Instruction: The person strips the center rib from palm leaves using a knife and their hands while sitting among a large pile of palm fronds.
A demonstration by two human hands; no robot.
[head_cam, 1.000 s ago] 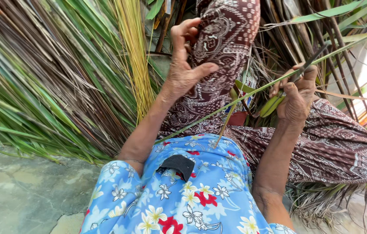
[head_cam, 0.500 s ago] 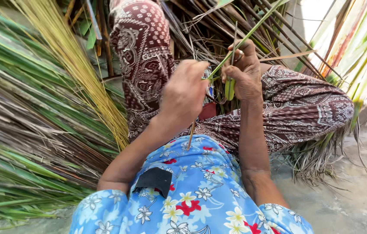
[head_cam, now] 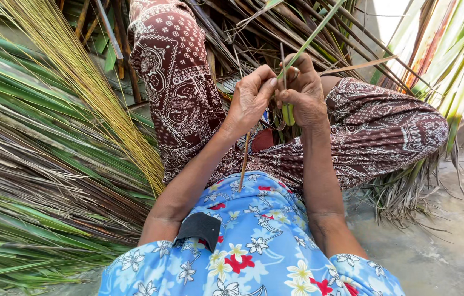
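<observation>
- Left hand (head_cam: 251, 101) up in front of the chest, forearm rising from the near left, wrist bent, fingers curled and pinched shut on a thin brown stick-like leaf midrib (head_cam: 244, 159).
- Right hand (head_cam: 304, 96) right beside it, knuckles touching the left fingertips, forearm coming straight up from the near side; its fingers are closed around a long narrow green palm leaflet (head_cam: 315, 34).
- That leaflet runs on a slant: from the right hand it shoots up and to the far right, out toward the top edge; a short yellow-green end hangs below the fist, pointing near.
- The brown midrib goes the other way, its long axis close to upright in the view, the free end pointing down toward the blue flowered shirt (head_cam: 254, 257).
- Both hands sit over the lap, between the knees in the dark red patterned cloth trousers (head_cam: 177, 82).
- Left of the legs, a bundle of pale yellow stripped midribs (head_cam: 87, 77) fans from far left down toward the near knee.
- Further left, a heap of green and brown palm fronds (head_cam: 35, 181) lies across the ground.
- A small black rectangular clip-on device (head_cam: 200, 230) sits on the shirt, near the left elbow.
- Grey concrete floor (head_cam: 440, 252) shows at the near right.
</observation>
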